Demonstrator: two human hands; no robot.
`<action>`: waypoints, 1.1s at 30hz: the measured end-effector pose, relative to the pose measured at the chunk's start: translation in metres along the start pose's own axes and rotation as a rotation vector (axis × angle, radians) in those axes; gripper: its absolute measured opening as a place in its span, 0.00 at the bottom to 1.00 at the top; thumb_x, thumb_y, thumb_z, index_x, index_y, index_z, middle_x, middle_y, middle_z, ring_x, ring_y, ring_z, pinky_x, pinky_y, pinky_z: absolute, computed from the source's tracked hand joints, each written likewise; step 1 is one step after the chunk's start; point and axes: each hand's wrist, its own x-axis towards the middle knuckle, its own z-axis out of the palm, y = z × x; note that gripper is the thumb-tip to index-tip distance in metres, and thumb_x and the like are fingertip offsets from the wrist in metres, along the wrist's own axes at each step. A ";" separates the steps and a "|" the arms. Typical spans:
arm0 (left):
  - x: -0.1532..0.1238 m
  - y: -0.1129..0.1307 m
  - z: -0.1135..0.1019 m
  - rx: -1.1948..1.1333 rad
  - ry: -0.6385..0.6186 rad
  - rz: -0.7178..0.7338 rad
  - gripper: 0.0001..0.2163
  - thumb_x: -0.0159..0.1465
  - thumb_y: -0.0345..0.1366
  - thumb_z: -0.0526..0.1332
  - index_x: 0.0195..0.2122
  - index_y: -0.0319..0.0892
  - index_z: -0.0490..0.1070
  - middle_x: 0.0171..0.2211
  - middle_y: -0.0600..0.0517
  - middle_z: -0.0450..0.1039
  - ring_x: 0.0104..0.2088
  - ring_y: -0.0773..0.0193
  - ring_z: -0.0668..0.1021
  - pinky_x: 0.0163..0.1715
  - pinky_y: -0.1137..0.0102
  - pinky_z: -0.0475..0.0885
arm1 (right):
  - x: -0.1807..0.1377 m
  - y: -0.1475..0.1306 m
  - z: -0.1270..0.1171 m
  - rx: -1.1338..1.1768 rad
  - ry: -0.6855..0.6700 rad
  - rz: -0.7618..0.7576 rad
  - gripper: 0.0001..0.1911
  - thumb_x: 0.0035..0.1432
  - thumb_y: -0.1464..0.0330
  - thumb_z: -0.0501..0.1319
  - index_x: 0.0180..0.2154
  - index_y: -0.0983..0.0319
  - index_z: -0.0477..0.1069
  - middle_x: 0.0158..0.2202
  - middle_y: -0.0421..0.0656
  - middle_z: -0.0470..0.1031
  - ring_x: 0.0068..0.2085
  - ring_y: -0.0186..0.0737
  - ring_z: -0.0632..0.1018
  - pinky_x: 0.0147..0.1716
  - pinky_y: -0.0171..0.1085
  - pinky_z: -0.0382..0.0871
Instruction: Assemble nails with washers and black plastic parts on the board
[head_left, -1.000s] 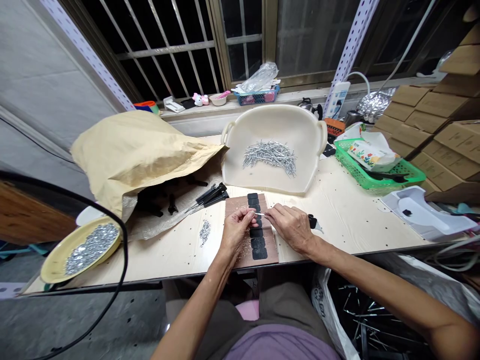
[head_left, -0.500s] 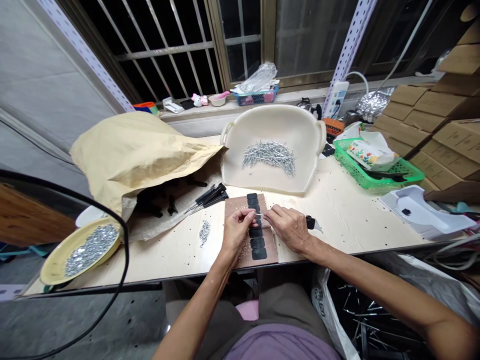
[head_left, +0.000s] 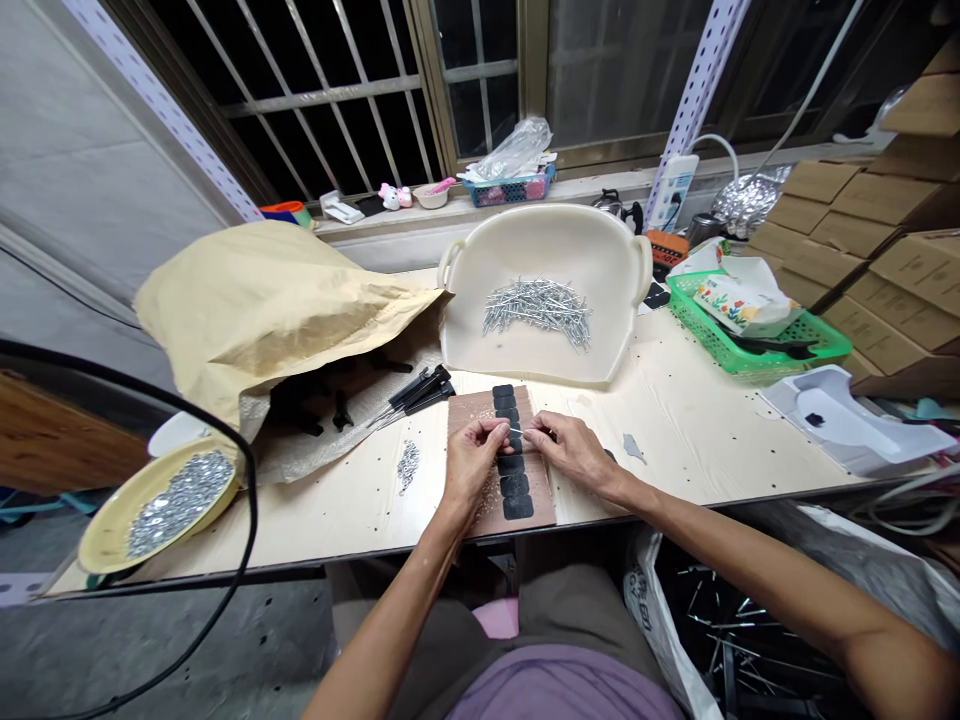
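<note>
My left hand (head_left: 478,455) is closed, thumb and forefinger pinching one end of a thin metal pin (head_left: 517,431). My right hand (head_left: 574,452) pinches the other end, its fingers bent. Both hands are above a brown board (head_left: 480,510) with a column of black rounded pads (head_left: 516,487) down it. Pale crumbs are scattered over the board. By my right hand lies a small grey flat piece (head_left: 634,448); a black bit (head_left: 610,455) shows from under that hand, mostly hidden. Left of the board are a small pile of metal bits (head_left: 407,466) and several black-handled metal shafts (head_left: 424,392).
A white basin (head_left: 544,240) holding metal pins (head_left: 538,305) stands behind the board. At left are a large paper sack (head_left: 255,290) and a yellow bowl (head_left: 101,530) of metal pieces. A green basket (head_left: 705,335), a white plastic tray (head_left: 817,400) and stacked cartons (head_left: 840,230) occupy the right.
My right hand has turned slightly, and its fingers sit a little differently on the pin. Less of the black bit beside it shows. My left hand keeps its pinch.
</note>
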 end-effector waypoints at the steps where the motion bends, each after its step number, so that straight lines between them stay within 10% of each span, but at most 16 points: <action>1: 0.000 0.000 0.000 0.009 -0.004 -0.012 0.12 0.52 0.41 0.66 0.33 0.38 0.76 0.25 0.53 0.73 0.24 0.69 0.74 0.28 0.73 0.70 | 0.001 0.002 -0.001 0.029 -0.019 0.011 0.13 0.63 0.62 0.51 0.31 0.60 0.66 0.28 0.38 0.71 0.28 0.32 0.69 0.27 0.31 0.57; 8: 0.001 -0.001 -0.010 0.134 -0.013 0.005 0.21 0.56 0.44 0.62 0.50 0.42 0.71 0.27 0.54 0.72 0.24 0.69 0.71 0.26 0.73 0.68 | 0.015 0.031 -0.009 -0.109 -0.061 -0.094 0.13 0.64 0.61 0.51 0.34 0.59 0.70 0.35 0.40 0.71 0.33 0.32 0.71 0.28 0.31 0.57; 20: 0.004 -0.014 -0.020 0.462 0.119 0.240 0.12 0.60 0.40 0.60 0.42 0.44 0.76 0.38 0.49 0.74 0.39 0.60 0.74 0.43 0.67 0.67 | 0.033 0.052 -0.007 -0.284 -0.092 -0.238 0.16 0.65 0.60 0.49 0.33 0.60 0.70 0.34 0.39 0.70 0.31 0.31 0.69 0.26 0.31 0.50; 33: 0.016 -0.016 0.006 0.993 -0.061 0.430 0.11 0.65 0.36 0.54 0.39 0.42 0.75 0.34 0.49 0.66 0.34 0.61 0.72 0.34 0.67 0.68 | 0.033 0.054 -0.004 -0.309 -0.081 -0.232 0.14 0.65 0.61 0.50 0.33 0.60 0.70 0.33 0.39 0.71 0.32 0.31 0.70 0.26 0.32 0.49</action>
